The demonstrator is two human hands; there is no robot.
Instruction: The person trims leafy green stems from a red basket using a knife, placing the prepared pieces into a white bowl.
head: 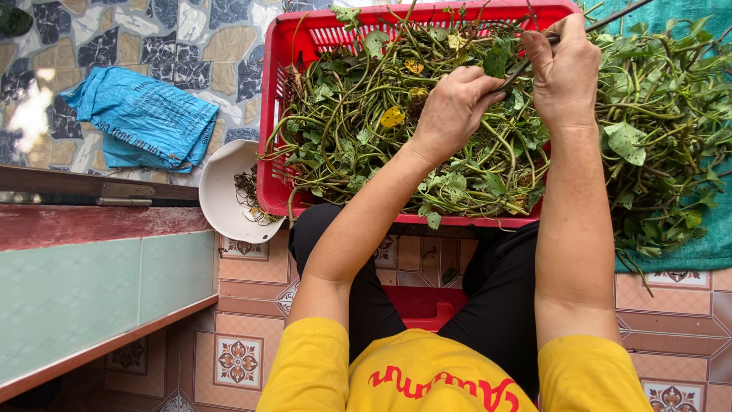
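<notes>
Over the red plastic crate of leafy green vines, the left hand and right hand both pinch one thin stem, fingers clamped on it.

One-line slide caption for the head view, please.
Both hands, left hand and right hand, grip a green stem over a red crate of leafy vines.

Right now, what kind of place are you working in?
Probably a home doorstep or yard. Patterned floor tiles meet rough stone paving, and both hands, left hand and right hand, sort leafy stems in a red crate on the ground.
</notes>
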